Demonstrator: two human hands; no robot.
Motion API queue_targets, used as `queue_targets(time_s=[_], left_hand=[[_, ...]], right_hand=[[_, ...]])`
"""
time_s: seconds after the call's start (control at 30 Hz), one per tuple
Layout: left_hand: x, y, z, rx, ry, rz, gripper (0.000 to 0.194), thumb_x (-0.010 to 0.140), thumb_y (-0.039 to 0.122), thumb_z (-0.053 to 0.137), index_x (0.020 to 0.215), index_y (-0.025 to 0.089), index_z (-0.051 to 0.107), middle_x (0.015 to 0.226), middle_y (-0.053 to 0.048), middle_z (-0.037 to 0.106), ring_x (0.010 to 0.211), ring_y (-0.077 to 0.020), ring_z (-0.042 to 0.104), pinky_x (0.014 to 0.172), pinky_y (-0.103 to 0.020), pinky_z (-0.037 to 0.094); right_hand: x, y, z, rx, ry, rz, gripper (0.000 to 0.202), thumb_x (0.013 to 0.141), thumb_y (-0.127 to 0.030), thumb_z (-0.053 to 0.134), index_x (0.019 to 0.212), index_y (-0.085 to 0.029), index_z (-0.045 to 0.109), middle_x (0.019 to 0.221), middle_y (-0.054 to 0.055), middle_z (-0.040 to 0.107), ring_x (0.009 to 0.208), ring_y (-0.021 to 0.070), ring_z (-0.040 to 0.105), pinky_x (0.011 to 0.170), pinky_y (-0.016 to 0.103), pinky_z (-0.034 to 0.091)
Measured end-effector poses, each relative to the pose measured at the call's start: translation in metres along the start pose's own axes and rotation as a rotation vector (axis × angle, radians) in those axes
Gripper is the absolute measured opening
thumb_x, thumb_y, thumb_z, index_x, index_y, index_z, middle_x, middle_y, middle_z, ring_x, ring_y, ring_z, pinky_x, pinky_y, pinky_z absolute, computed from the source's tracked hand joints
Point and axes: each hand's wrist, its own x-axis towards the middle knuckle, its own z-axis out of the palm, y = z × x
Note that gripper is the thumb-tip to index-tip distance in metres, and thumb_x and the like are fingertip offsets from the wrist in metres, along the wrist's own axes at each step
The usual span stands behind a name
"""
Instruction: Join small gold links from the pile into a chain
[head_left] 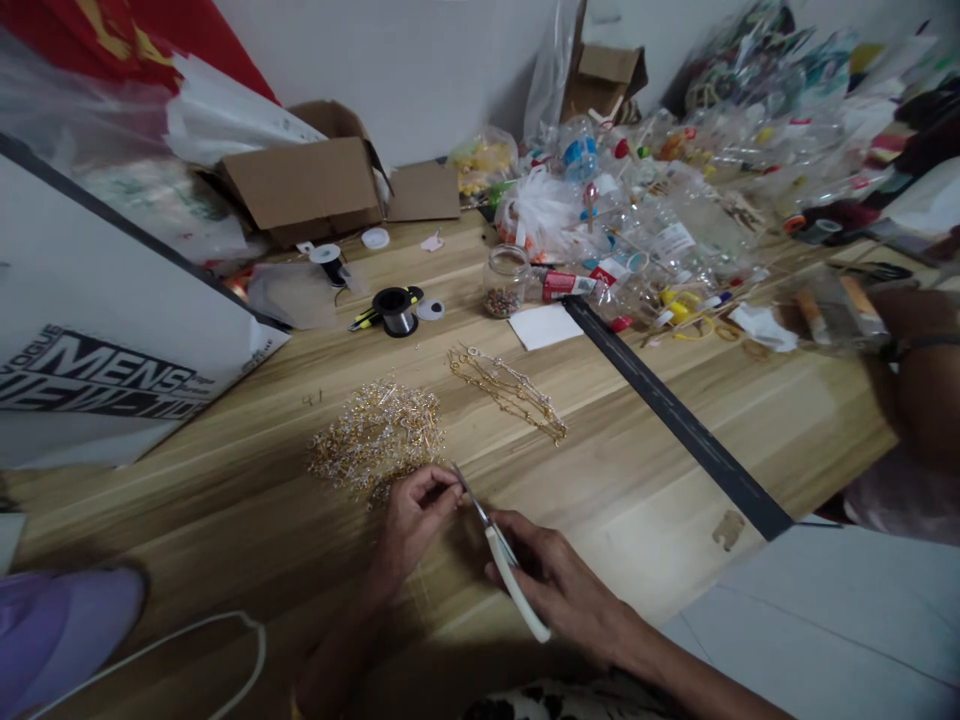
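Observation:
My right hand (559, 575) is wrapped round needle-nose pliers (517, 590) with white handles and long, thin jaws. Their tips point up and left, right beside the fingertips of my left hand (420, 510). Thumb and forefinger of that hand are pinched together; what lies between them is too small to make out. Just beyond the left hand spreads a heap of small gold and silver beaded wire pieces (379, 435). Farther right, several strands of beaded chain (510, 395) lie stretched out on the wooden table (600, 480).
Behind the heap are a wire spool (395, 312), a second spool (328, 262) and a jar of beads (504, 285). A dark strip (675, 420) crosses the table at right. Plastic bottles (675, 240) crowd the back. Another person's arm (926, 380) is at the right edge.

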Motion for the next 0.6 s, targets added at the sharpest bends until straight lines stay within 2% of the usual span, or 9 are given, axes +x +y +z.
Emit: queue_targets(time_s=[0.23,0.6], left_hand=[[0.001,0.0016,-0.0005,0.016,0.009,-0.01,0.01,0.067,0.023,0.066,0.063,0.015,0.061,0.061,-0.001,0.063,0.059,-0.0135,0.059,0.059,-0.023,0.046],[0.0012,0.0034,-0.0012,0.009,0.011,-0.014,0.012,0.067,0.026,0.067,0.064,0.015,0.062,0.061,-0.001,0.063,0.059,-0.014,0.06,0.06,-0.024,0.048]], right_hand=[[0.0012,0.0056,-0.0006,-0.026,0.01,-0.007,0.029,0.088,-0.025,0.054,0.115,-0.015,0.056,0.082,0.0,0.057,0.069,0.0118,0.05,0.065,0.023,0.041],[0.0005,0.0037,-0.0012,-0.028,-0.008,-0.04,0.034,0.092,-0.031,0.049,0.121,-0.016,0.055,0.088,0.003,0.062,0.08,0.0162,0.056,0.075,0.028,0.047]])
